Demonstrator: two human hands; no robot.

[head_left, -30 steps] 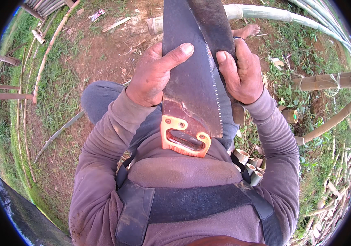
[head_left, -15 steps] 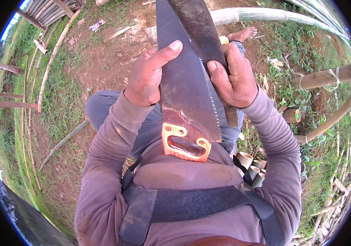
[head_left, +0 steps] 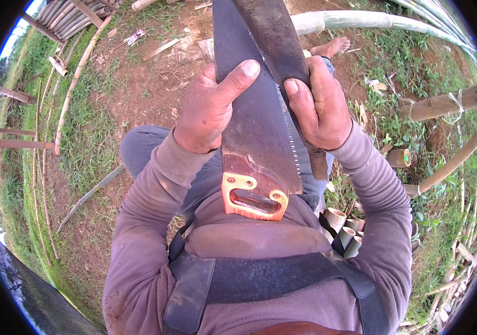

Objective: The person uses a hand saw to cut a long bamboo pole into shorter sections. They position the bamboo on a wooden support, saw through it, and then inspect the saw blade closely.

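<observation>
A handsaw [head_left: 252,125] stands upright in front of my chest, its orange handle [head_left: 255,212] resting low against my shirt and its toothed edge facing right. My left hand [head_left: 208,109] is closed on the back edge of the blade, thumb laid across the dark metal. In my right hand [head_left: 319,109] is a broad, dark machete [head_left: 275,39], gripped near its base with the thumb on the blade. Its brownish handle end [head_left: 319,164] sticks out below my palm. The machete lies along the saw's teeth, overlapping the upper part of the saw blade.
A thick pale bamboo pole [head_left: 361,20] crosses beyond my hands, near a bare foot [head_left: 333,46]. Bamboo rails [head_left: 450,103] stand at right, with cut bamboo tubes [head_left: 347,231] beside my hip. Stacked poles [head_left: 71,19] lie far left; a long thin strip [head_left: 90,195] rests on the grass.
My left thumb has slid slightly right across the saw blade, toward the teeth. The machete has shifted a little to the right along the saw's edge. Both hands keep their grip.
</observation>
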